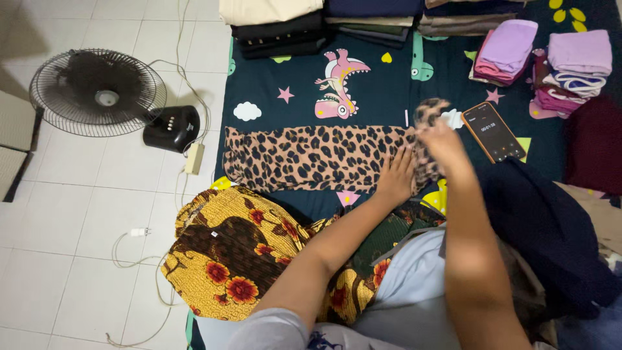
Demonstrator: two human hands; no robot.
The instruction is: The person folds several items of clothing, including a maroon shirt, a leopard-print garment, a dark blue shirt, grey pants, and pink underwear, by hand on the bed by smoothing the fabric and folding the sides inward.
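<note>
Leopard-print cloth [311, 157] lies stretched flat across the dark dinosaur-patterned sheet [389, 91], running away from both hands toward the person's left. Its near end sits right under the left hand [395, 178], whose grip is spread, fingers together and palm pressed flat on the fabric. The right hand [440, 139], just beside and slightly beyond the left, has its grip pinched on the cloth's end, which is lifted and blurred; how tightly the fingers close cannot be told.

As a judgement, the fold goes well if the flat palm pins the crease line while the pinching hand carries the raised end over it, edges matched to the long strip and no wrinkles trapped under the palm.

Just past the right grip, nearly touching the lifted end, lies a phone [494, 131] with a lit screen. Beyond both grips, at the sheet's far edge, stand stacks of folded clothes [285, 26]; further right of the right grip sit pink and lilac folded piles [544, 61]. On the near side of the left grip, a yellow floral cloth [240, 253] covers the lap. Well apart, off the sheet on the tiled floor [65, 214], stands a fan [97, 91].
</note>
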